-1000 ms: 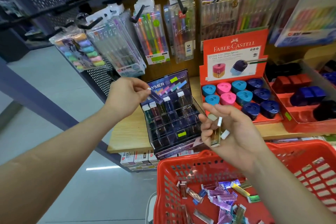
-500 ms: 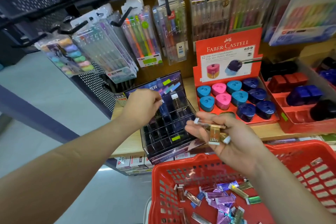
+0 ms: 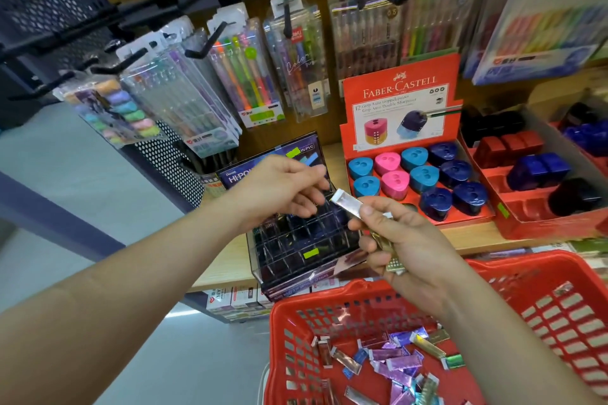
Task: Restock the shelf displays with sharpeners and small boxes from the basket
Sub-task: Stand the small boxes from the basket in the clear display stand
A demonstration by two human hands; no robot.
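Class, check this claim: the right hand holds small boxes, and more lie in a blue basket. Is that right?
No: the basket is red, not blue; the head view shows it. The right hand does hold small boxes, and more lie in it.

Bright, even light, probably overhead | glare streak on floor (image 3: 177,314) at 7 o'clock | packs (image 3: 543,26) at 2 o'clock blurred | edges bowed

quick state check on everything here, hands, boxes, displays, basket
right hand, pinching silver box, gold boxes held beneath
left hand, loosely curled, holding nothing, near the silver box
clear display case, front compartments look empty
sharpener tray, mostly filled
red basket, loose small boxes scattered inside
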